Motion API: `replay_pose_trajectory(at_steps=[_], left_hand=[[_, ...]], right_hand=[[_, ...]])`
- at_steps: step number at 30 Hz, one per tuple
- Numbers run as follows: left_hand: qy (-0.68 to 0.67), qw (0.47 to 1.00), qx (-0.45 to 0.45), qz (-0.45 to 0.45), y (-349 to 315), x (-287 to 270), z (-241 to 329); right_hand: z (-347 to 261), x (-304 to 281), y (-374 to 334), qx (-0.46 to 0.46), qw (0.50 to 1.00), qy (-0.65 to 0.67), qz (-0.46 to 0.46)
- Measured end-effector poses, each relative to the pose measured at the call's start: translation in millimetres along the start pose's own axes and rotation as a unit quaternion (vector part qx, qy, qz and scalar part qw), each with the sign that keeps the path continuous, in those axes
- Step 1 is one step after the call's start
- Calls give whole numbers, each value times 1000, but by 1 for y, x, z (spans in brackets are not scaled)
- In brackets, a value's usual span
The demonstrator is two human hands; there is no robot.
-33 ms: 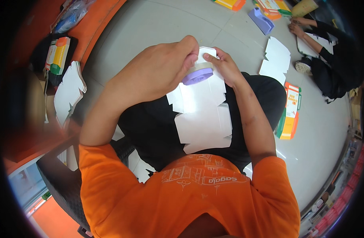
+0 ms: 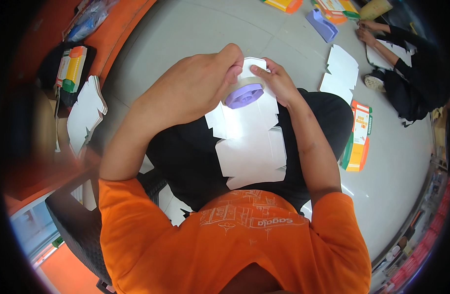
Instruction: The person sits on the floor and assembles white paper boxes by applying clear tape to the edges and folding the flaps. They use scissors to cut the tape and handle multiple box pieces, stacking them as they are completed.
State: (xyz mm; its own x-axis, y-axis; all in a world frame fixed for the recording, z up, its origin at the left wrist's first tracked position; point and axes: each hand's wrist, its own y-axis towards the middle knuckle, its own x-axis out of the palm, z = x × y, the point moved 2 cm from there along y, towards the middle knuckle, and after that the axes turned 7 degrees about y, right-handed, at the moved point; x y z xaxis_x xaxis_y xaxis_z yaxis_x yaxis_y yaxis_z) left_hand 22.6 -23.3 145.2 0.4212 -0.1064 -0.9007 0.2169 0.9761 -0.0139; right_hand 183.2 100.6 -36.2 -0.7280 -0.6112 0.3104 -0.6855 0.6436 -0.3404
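Seated over a flat white carton [image 2: 252, 147] on the lap, the left hand [image 2: 200, 85] pinches the tape roll [image 2: 244, 90] while the right hand [image 2: 279, 83] grips its far side, nothing visibly shifted.

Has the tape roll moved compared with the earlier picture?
No. The tape roll sits in the same place over the white flat carton on the lap, between the left hand and the right hand.
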Motion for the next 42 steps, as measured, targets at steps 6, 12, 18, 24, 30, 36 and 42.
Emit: replay_pose_trajectory(at_steps=[6,12,18,24,30,36,42], left_hand=[[-17,999,-41,-25,-8,18,4],[-13,999,-38,9,-8,26,5],[-31,998,-15,44,-11,18,3],[16,999,-49,17,-20,27,2],[19,997,-68,-20,-31,51,4],[-30,996,-62,-49,-34,50,0],[-59,997,-9,-48,-18,39,-22]], right_hand=[[6,-4,5,-19,1000,-12,0],[11,-8,6,3,1000,9,-4],[24,-14,16,-8,999,-33,15],[13,-8,8,-9,998,-52,17],[26,-17,18,-44,995,-86,32],[20,-13,14,-54,995,-76,31],[-13,7,-16,-59,998,-32,-16]])
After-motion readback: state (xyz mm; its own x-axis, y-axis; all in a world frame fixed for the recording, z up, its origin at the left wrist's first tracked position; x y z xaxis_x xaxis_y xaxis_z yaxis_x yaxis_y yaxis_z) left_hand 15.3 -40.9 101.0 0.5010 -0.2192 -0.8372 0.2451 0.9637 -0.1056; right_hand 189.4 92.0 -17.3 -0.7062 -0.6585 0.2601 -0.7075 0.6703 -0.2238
